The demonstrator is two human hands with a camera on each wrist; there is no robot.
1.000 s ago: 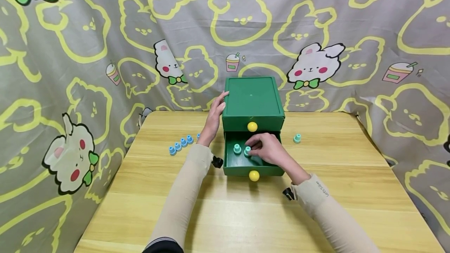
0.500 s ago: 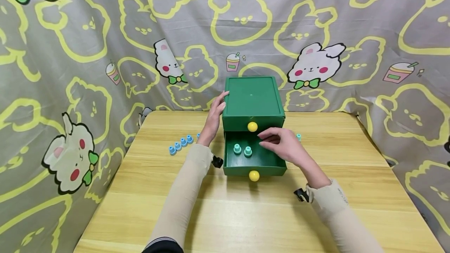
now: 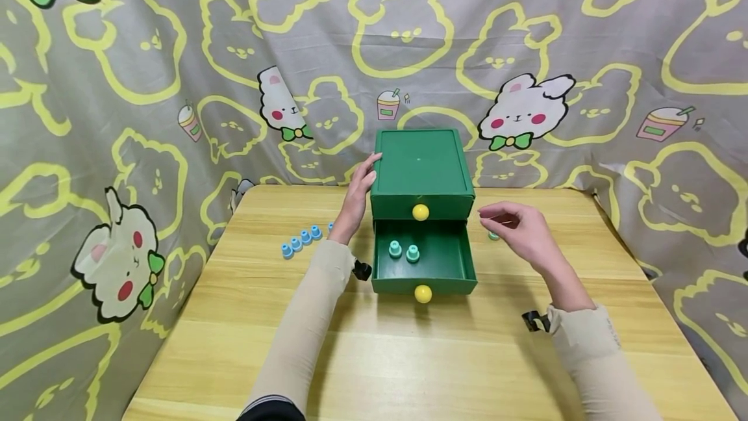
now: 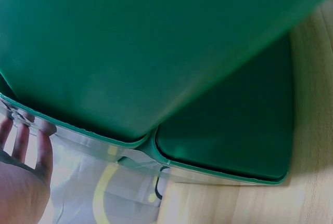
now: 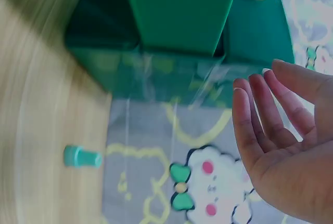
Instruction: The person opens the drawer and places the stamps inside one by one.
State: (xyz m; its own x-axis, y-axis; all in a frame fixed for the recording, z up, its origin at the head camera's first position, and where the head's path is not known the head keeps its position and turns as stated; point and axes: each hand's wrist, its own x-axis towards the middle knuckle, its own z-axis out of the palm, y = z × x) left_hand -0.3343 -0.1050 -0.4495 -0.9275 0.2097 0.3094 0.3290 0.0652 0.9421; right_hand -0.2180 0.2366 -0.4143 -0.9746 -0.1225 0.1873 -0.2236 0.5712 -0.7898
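A green two-drawer box (image 3: pixel 422 161) stands on the table, its lower drawer (image 3: pixel 450 284) pulled out and its upper drawer closed. Two mint-green pegs (image 3: pixel 413 253) stand upright inside the lower drawer, toward its left. My left hand (image 3: pixel 354 203) rests against the box's left side with its fingers extended; the left wrist view shows the fingertips at the clear side wall (image 4: pixel 78 135). Off the box's right side, my right hand (image 3: pixel 523 232) is in the air with fingers loosely bent and nothing between them. Partly covered by it in the head view, another mint-green peg (image 5: pixel 82 157) stands on the table.
Several blue pegs (image 3: pixel 306 237) stand in a slanting row on the wooden table (image 3: pixel 234 317), left of the box, partly behind the left forearm. Yellow knobs (image 3: pixel 423 294) stick out from the drawer fronts. A patterned curtain (image 3: pixel 327 31) hangs behind the table and at both sides.
My right hand has let go of a mint-green peg in the lower drawer and moved out to the right, over the peg on the table. My left hand has stayed on the box.
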